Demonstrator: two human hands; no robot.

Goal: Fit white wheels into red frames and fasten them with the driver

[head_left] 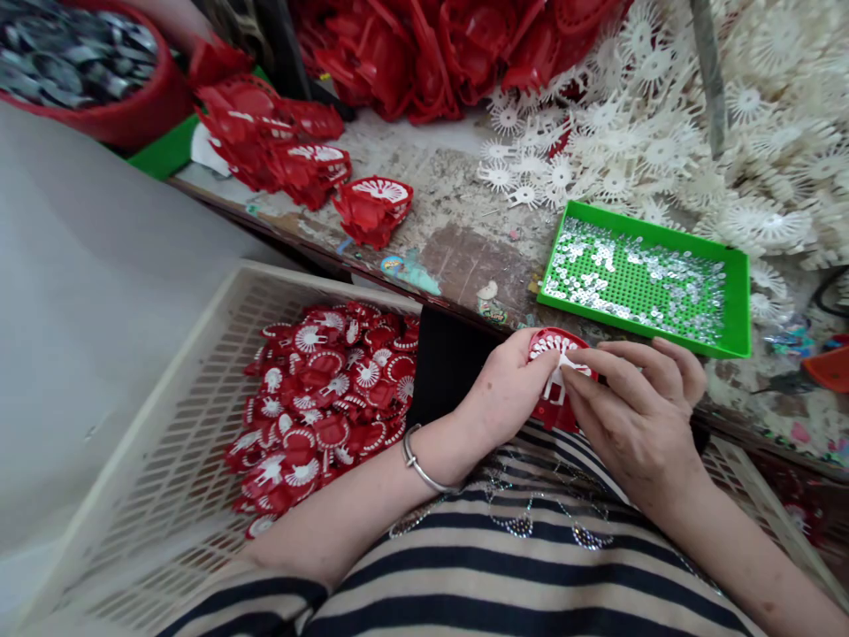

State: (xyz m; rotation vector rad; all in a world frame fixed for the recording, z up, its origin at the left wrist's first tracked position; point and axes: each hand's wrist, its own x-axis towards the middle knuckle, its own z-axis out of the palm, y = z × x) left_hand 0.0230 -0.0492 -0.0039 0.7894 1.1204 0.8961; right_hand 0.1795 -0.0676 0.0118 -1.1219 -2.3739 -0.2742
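Note:
Close to my body, my left hand (508, 385) grips a red plastic part (552, 414) with its thumb on top. A white toothed piece (555, 389) lies on that red part. My right hand (637, 402) reaches over from the right, thumb and index fingertips pinched together at the white piece; whatever is between them is too small to make out. Just beyond my hands, a green tray (736, 305) of small shiny metal pieces stands on the worn table (457, 212).
White toothed pieces (663, 150) are heaped at the back right, red parts (411, 53) at the back. Assembled red parts (375, 211) stand along the table's left edge. A white basket (165, 389) of red-and-white parts sits below left. A red tub (152, 97) holds metal pieces.

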